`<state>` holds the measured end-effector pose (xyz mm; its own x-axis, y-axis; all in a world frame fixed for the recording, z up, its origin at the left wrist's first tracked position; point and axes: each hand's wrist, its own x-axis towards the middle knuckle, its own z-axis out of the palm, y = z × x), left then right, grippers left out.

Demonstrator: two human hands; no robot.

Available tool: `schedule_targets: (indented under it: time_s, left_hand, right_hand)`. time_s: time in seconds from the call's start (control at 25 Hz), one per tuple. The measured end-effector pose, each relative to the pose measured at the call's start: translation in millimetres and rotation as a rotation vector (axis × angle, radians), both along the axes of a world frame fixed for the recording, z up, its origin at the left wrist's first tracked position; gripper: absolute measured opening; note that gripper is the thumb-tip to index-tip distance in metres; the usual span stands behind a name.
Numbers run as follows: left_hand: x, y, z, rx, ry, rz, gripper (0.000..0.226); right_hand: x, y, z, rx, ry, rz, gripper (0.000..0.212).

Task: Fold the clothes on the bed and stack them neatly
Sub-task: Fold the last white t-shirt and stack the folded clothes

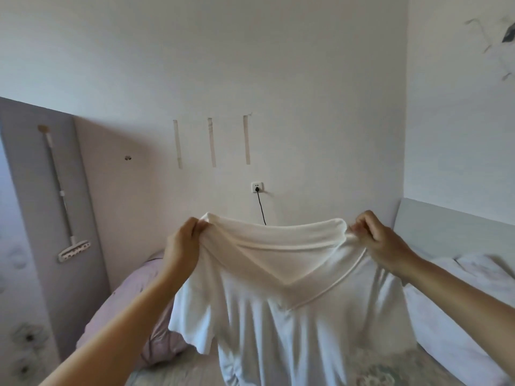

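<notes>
A white T-shirt hangs in the air in the lower middle of the frame, held up by both hands. Its neck opening is at the top and its body falls straight down, so the long axis is vertical; the bottom edge goes out of the frame. A V-shaped seam line points downward in the centre of the shirt. One short sleeve spreads to the lower left.

The left hand is at the left of the collar, with the fingers curled and pinching the cloth at the shoulder. The right hand is at the right of the collar and grips the other shoulder in the same way.

Behind the shirt, a pink quilt lies at the lower left and white bedding at the lower right. On the wall above the collar there is a socket with a black cable hanging from it. A mop hangs at the left of the frame.
</notes>
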<state>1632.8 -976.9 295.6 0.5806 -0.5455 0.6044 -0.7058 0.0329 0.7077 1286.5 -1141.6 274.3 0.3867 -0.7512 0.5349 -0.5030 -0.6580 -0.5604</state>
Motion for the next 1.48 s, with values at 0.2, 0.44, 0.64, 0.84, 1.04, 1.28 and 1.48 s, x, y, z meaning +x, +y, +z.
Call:
schedule_targets:
  time_s: [0.2,0.44,0.64,0.84,1.04,1.28,1.48]
  left_hand:
    - [-1.8,8.6,-15.4,0.122,-0.232,0.099,0.024]
    - [-7.0,31.8,-49.5,0.177,-0.446,0.015,0.009]
    - [0.1,14.3,-78.7,0.368,-0.421,-0.179,0.019]
    - [9.2,15.6,-139.7,0.620,-0.171,-0.310,0.028]
    - [-9.6,31.8,-211.5,0.783,-0.067,-0.402,0.033]
    - [-10.3,33.3,-302.9,1.080,0.155,-0.416,0.038]
    - [7.3,-18.3,-408.0,1.226,0.184,-0.397,0.033]
  right_hand:
    - [-8.1,-0.7,-12.5,0.183,-0.043,0.206,0.030]
    - [-14.8,-1.2,-56.5,0.193,-0.179,0.137,0.024]
    - [-17.8,-3.6,-97.4,0.230,-0.047,0.150,0.020]
    - [-38.1,-5.2,-142.5,0.435,0.099,0.229,0.018]
    - [-63.3,7.1,-193.1,0.725,0.387,0.367,0.036]
    - [-62.3,2.6,-269.6,0.995,0.399,0.346,0.031]
    - [-19.9,-36.5,-377.0,1.036,0.435,0.255,0.036]
